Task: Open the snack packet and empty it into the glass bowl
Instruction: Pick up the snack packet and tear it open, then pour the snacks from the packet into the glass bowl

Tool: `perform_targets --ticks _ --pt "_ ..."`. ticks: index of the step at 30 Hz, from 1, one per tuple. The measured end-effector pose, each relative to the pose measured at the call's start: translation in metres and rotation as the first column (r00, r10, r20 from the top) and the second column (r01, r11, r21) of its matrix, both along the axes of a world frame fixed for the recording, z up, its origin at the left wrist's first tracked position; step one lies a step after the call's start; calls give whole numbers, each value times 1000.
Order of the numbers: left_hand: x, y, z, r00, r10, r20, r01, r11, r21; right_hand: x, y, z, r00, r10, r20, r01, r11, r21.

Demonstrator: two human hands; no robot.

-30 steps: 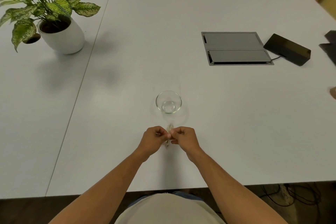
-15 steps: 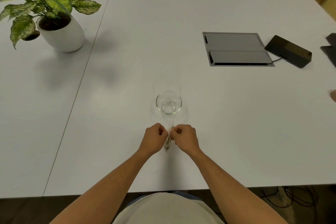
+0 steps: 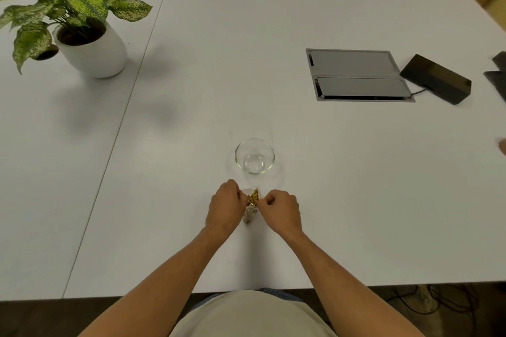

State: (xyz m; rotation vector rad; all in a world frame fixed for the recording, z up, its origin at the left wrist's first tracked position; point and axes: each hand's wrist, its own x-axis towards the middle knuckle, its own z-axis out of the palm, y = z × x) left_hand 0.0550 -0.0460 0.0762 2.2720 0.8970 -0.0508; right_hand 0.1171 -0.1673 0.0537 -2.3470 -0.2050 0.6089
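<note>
At the near edge of a white table (image 3: 356, 200), a person in a beige top pinches a small clear snack packet (image 3: 252, 206) between both hands. The left hand (image 3: 224, 206) grips the packet's left side, the right hand (image 3: 282, 210) its right, fingers of each closed tight on the plastic, the top of the packet spread between them with golden-yellow snack pieces showing inside. Just beyond the hands stands the glass bowl (image 3: 254, 156), empty and apart from the packet. Farther back on the right, a grey cable hatch (image 3: 356, 74) sits flush in the tabletop, a black box (image 3: 435, 78) on a cord beside it. At the far left, a leafy plant in a white pot (image 3: 93, 55).
</note>
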Motion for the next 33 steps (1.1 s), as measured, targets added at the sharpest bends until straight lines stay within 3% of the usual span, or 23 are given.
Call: perform_targets --ticks 4,9,13,15,17,19,23,27,33 --pt "2 2 4 998 -60 -23 61 997 46 4 -8 -2 1000 -12 -23 13 998 60" --pt "5 4 11 984 -175 45 174 984 25 11 -20 -2 993 -28 -111 55 967 250" --pt "8 4 17 971 -211 115 221 972 -84 21 -31 -7 910 -60 -411 291 799 526" --pt "12 3 22 961 -228 155 245 964 -106 23 -35 -12 819 -104 -565 456 715 530" --pt "19 2 28 954 -222 200 252 958 -139 25 -38 -19 725 -105 -680 544 693 473" --pt "26 1 33 952 -194 238 244 949 -202 24 -40 -25 637 -51 -769 601 659 453" --pt "41 7 38 946 -95 309 208 910 -359 28 -35 -25 533 67 -844 723 483 494" --pt "53 22 36 942 110 316 97 815 -572 38 -35 -23 571 44 -820 724 444 528" --pt "60 53 10 904 341 260 -98 754 -649 62 -37 -19 659 -32 -752 677 463 573"
